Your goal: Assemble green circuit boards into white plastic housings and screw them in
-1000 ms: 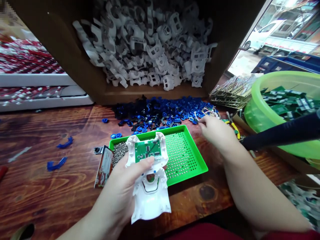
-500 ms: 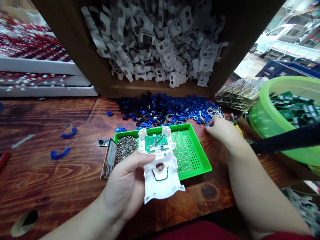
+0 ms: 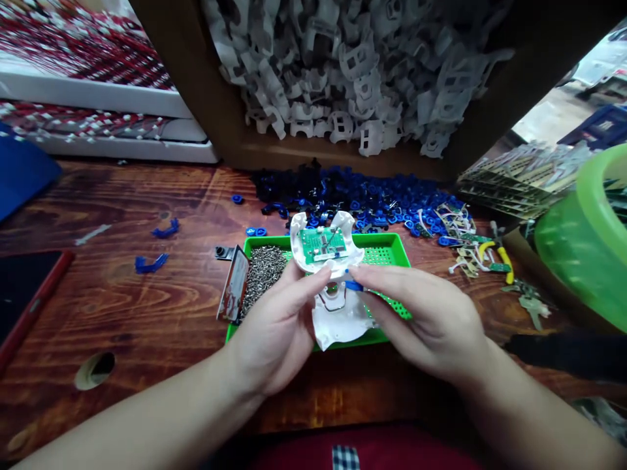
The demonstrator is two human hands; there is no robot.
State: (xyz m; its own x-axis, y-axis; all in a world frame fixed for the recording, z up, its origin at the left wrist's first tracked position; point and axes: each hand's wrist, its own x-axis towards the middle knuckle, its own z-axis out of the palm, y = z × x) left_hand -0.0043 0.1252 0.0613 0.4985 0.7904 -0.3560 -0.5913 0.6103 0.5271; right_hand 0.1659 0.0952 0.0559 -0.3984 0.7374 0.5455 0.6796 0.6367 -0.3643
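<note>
My left hand [image 3: 279, 320] is closed on a white plastic housing [image 3: 337, 326], thumb on top, holding it above the green tray. A green circuit board [image 3: 323, 244] with a dark wire sits in the housing's upper part. Between the thumb and fingers of my right hand [image 3: 426, 320] is a small blue plastic part [image 3: 353, 286], held against the right side of the housing near its round hole. My fingers partly cover the blue part and the middle of the housing.
The green tray [image 3: 400, 245] holds a heap of small screws [image 3: 264, 274]. Blue plastic parts [image 3: 377, 199] are piled behind it, before a carton of white parts [image 3: 362, 72]. Yellow-handled pliers [image 3: 504, 261] and a green basin [image 3: 578, 228] are right; a red-edged phone [image 3: 29, 300] lies left.
My right hand has come from the pile of blue parts to the housing, bringing a small blue part. My left hand has raised and tilted the housing slightly. The view has shifted.
</note>
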